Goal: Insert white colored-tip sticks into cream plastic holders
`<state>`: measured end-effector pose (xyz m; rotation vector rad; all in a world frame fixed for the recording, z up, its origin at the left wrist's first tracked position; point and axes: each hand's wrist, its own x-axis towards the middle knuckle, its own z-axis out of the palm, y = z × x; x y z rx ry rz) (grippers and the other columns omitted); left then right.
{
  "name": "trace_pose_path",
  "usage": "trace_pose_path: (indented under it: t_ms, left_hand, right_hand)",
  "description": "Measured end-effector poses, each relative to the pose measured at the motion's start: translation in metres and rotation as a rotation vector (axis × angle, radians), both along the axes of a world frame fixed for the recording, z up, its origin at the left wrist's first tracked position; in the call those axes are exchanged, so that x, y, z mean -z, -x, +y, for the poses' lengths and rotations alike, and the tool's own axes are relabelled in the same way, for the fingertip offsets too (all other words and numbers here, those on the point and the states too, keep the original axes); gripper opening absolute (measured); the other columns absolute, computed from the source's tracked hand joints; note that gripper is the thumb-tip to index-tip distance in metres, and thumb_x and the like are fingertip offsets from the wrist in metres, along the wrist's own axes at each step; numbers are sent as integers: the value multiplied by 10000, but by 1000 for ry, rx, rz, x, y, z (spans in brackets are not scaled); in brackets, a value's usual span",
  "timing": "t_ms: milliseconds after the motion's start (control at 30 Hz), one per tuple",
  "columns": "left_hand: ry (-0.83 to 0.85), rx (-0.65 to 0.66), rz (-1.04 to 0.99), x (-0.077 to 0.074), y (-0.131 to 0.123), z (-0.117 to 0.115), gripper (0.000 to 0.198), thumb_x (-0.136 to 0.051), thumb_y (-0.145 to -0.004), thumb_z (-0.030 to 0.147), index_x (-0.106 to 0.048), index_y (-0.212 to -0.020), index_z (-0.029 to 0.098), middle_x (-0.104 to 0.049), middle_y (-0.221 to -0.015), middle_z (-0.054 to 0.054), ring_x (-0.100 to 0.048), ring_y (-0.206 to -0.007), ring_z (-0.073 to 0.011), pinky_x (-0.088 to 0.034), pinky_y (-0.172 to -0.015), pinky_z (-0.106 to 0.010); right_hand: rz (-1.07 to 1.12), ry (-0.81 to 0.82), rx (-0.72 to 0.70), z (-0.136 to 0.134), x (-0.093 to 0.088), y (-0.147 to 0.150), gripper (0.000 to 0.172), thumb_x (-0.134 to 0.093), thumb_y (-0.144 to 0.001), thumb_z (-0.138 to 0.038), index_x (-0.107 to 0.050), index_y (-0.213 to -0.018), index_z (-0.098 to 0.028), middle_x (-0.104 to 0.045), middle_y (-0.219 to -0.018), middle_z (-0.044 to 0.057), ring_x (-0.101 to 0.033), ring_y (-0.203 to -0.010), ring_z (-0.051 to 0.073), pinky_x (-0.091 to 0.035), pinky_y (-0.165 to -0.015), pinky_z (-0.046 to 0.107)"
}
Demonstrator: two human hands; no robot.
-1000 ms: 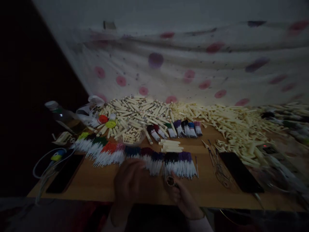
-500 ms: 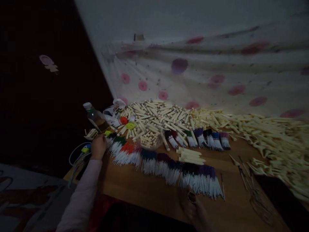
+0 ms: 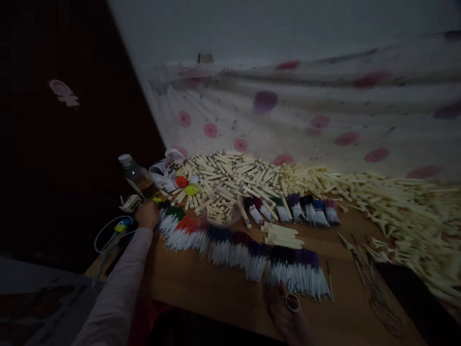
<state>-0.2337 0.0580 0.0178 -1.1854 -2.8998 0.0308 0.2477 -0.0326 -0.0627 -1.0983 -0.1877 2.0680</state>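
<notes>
My left hand (image 3: 147, 215) reaches to the left end of a long row of thin white sticks with coloured ends (image 3: 221, 247), which look like pen refills. Its back faces me, and its fingers are hidden. Close to it are a bottle (image 3: 139, 180) and a small pale object (image 3: 130, 203). My right hand (image 3: 281, 310) is at the table's front edge, just below the black- and purple-ended sticks (image 3: 297, 276). In this dim light its fingers look curled, with a pale ring-shaped loop (image 3: 292, 302) at them. The loop's kind is unclear.
Pale marked barrels (image 3: 230, 170) are heaped along the back, with more pale parts (image 3: 406, 216) at right. A clear bowl (image 3: 236, 218) holds small pale pieces. Banded bundles (image 3: 297, 211) stand behind several laid-out barrels (image 3: 281, 234). A dark object (image 3: 414, 298) lies at right.
The view has shifted slightly. My left hand remains by the row's left end. At my right hand, the loop has turned and now shows as a pale, open ring.
</notes>
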Motion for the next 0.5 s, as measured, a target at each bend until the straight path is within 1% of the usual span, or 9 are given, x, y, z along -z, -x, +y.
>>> trace_pose_path:
  t_ms: [133, 167, 267, 333, 400, 500]
  left_hand:
    - [-15, -3, -14, -1, 2, 0, 319, -622, -968, 356, -626, -1214, 153, -653, -1231, -102, -661, -1065, -239, -576, -893, -450]
    - [-17, -6, -18, -1, 3, 0, 319, -622, -968, 356, -626, -1214, 153, -653, -1231, -102, -661, -1065, -240, -576, -894, -451]
    - [-28, -15, -31, -2, 5, 1, 324, -622, -967, 358, -625, -1218, 153, -653, -1232, -103, -661, -1066, -240, -574, -899, -455]
    - [-47, -12, -44, -1, 7, 2, 320, -625, -966, 355, -627, -1213, 153, -656, -1228, -102, -661, -1067, -242, -572, -903, -459]
    - [-83, -1, -61, -1, 10, 3, 310, -628, -965, 348, -631, -1205, 152, -659, -1218, -100, -663, -1064, -241, -573, -902, -458]
    - [-189, 20, -84, -3, 15, 5, 302, -632, -963, 343, -634, -1195, 151, -662, -1206, -97, -665, -1057, -238, -575, -895, -451]
  right_hand:
    - [-14, 5, 7, 0, 0, -2, 595, -995, -323, -561, -626, -674, -253, -407, -498, -90, -349, -452, 66, -286, -416, 181]
    - [-12, 4, 7, 0, 1, -3, 586, -995, -336, -558, -629, -677, -253, -422, -505, -86, -365, -456, 67, -301, -423, 182]
    - [7, -11, -9, 0, 4, -3, 553, -986, -402, -555, -577, -599, -239, -385, -472, -89, -321, -421, 58, -271, -397, 187]
    - [23, -26, -14, 0, 5, -3, 549, -982, -413, -560, -567, -582, -242, -374, -451, -90, -311, -404, 62, -265, -376, 195]
    - [33, -36, -9, 0, 7, -3, 522, -981, -417, -560, -618, -635, -254, -428, -462, -83, -380, -417, 76, -328, -388, 197]
    - [82, -76, -10, -1, 7, -3, 460, -972, -511, -524, -690, -772, -271, -590, -589, -52, -539, -536, 91, -458, -501, 192]
